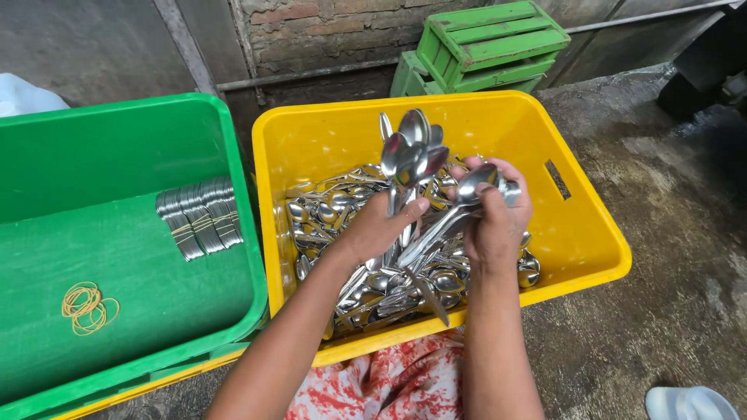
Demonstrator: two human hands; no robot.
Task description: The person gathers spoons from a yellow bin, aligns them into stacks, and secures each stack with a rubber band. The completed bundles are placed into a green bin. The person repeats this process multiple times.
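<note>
Head view: spoon bundle (412,152) upright in left hand (379,227), above yellow crate (580,233).

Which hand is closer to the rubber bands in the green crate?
Left. The left hand is over the yellow crate, nearer the rubber bands; the right hand is farther right.

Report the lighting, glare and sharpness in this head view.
Head view: soft even daylight with faint shadows; bright glare on the spoons fanned in the left hand and on the spoon in the right hand; centre sharp, yellow crate edges bowed by the wide lens.
</note>
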